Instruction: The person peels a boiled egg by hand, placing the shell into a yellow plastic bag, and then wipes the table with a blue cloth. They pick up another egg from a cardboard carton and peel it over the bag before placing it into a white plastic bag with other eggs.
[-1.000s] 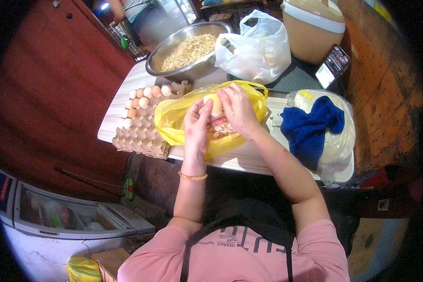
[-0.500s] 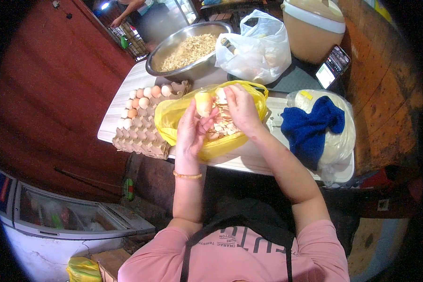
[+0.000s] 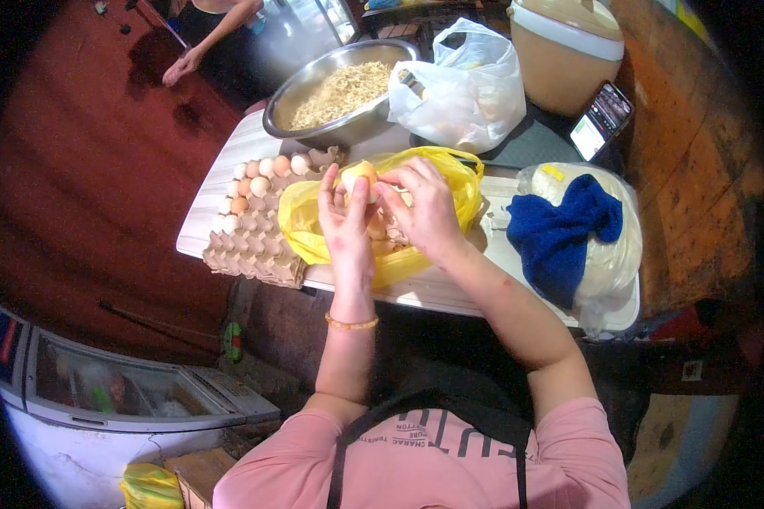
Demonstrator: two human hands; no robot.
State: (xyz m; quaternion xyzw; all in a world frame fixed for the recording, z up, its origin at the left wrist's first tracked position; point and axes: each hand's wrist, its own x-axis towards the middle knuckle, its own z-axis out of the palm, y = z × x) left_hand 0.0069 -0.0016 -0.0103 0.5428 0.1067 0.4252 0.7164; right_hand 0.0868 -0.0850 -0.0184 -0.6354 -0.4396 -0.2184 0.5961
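Observation:
Above an open yellow plastic bag [image 3: 300, 219], my left hand [image 3: 346, 227] holds a pale yellowish egg [image 3: 358, 173] between thumb and fingers. My right hand [image 3: 429, 208] is pinched at the egg's right side, its fingertips on the shell; the exact bit between them is hard to see. Broken eggshells [image 3: 389, 236] lie inside the bag, partly covered by my hands. To the left, a cardboard egg tray [image 3: 259, 246] carries several white and brown eggs [image 3: 260, 185] in its far part.
Behind the bag stand a steel bowl [image 3: 272, 119] of pale shreds and a white plastic bag [image 3: 467, 93]. A phone [image 3: 601, 120] leans near a beige cooler [image 3: 564, 64]. At right, a blue cloth [image 3: 560, 229] drapes over a filled clear bag [image 3: 615, 246]. Another person's arm [image 3: 216, 38] shows at far left.
My right hand has come down and left, bringing its fingertips against the egg. My left hand has turned and moved slightly right with the egg. The other person's arm has moved nearer, lower left.

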